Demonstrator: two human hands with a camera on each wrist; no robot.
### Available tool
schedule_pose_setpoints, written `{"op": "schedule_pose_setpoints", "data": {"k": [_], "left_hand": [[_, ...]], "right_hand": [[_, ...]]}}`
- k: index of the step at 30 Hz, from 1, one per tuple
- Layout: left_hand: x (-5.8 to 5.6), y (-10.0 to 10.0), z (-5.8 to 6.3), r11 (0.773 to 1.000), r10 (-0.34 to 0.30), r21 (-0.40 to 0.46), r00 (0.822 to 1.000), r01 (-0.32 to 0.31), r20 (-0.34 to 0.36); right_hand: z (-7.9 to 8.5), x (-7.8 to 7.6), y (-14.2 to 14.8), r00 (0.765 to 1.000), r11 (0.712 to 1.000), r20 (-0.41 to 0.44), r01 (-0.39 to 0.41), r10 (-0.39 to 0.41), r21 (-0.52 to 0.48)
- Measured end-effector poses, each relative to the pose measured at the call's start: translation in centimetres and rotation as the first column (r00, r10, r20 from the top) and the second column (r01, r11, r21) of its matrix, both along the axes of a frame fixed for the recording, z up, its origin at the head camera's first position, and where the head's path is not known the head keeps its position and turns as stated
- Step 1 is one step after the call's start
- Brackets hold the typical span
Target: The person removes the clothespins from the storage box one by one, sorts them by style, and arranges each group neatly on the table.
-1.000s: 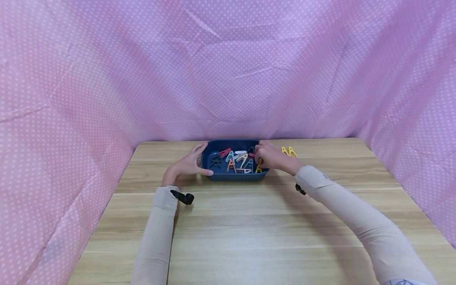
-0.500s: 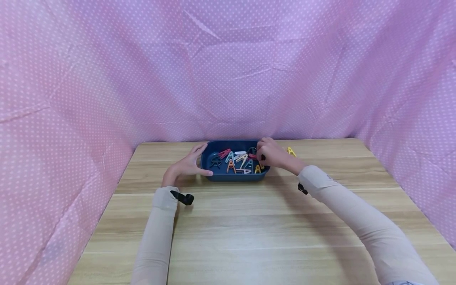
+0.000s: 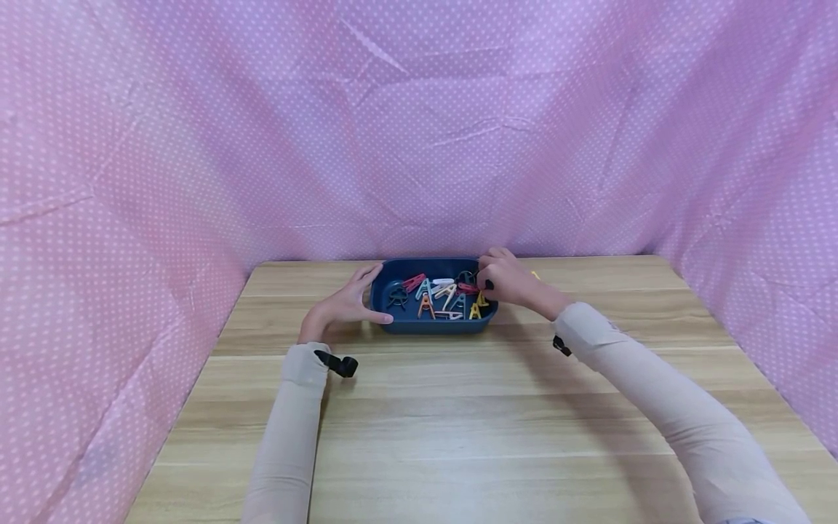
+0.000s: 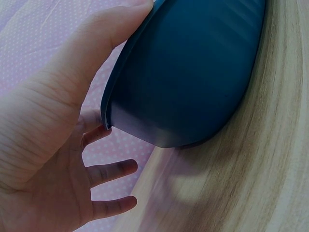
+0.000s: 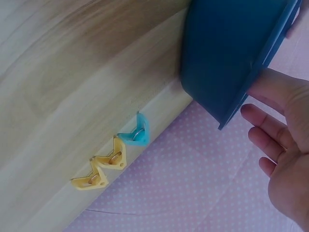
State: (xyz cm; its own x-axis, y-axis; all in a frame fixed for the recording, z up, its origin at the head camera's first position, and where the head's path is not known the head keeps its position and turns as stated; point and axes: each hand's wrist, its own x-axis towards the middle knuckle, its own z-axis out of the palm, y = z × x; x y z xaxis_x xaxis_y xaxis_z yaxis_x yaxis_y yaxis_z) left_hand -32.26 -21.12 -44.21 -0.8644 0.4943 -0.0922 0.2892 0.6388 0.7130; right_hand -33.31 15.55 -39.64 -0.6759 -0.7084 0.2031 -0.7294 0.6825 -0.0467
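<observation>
In the head view a dark blue plastic box (image 3: 432, 327) stands near the table's far edge, with several coloured clothes pegs (image 3: 447, 293) lying in it. My left hand (image 3: 347, 300) holds its left end, thumb on the near rim and index finger at the far corner. The left wrist view shows the other fingers extended, off the box. At the right end my right hand (image 3: 513, 282) is over the rim, fingers loosely bent. Nothing is seen in its fingers in the right wrist view, though one fingertip is behind the rim. Two yellow pegs (image 3: 480, 306) lie below it.
To the right of the box, two yellow pegs (image 5: 104, 166) and a turquoise peg (image 5: 137, 131) lie in a row near the table's far edge. My right hand mostly hides them in the head view. A pink dotted cloth (image 3: 419, 145) hangs behind the wooden table (image 3: 419, 422).
My right hand has drawn slightly right and up from the box's right end, uncovering a second yellow peg there. The left hand and the box stay in place.
</observation>
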Motion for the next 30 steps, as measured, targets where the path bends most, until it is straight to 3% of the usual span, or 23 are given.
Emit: {"op": "schedule_pose_setpoints", "data": {"k": [6,12,20,30], "left_hand": [[0.1,0.1,0.1,1.0,-0.003,0.004,1.0,0.003,0.005],[0.1,0.0,0.0,1.0,-0.005,0.002,1.0,0.005,0.004],[0.0,-0.2,-0.1,1.0,-0.006,0.008,1.0,0.006,0.009],[0.0,0.0,0.1,1.0,-0.006,0.011,1.0,0.005,0.019]], "right_hand": [[-0.4,0.3,0.7,1.0,0.995,-0.012,-0.009,0.008,-0.099],[-1.1,0.5,1.3,1.0,0.971,-0.005,0.014,-0.015,-0.24],[-1.6,0.9,2.0,0.997,0.896,0.026,0.072,-0.068,-0.438],[-1.4,0.8,3.7,0.994,0.823,0.019,0.098,-0.106,-0.559]]}}
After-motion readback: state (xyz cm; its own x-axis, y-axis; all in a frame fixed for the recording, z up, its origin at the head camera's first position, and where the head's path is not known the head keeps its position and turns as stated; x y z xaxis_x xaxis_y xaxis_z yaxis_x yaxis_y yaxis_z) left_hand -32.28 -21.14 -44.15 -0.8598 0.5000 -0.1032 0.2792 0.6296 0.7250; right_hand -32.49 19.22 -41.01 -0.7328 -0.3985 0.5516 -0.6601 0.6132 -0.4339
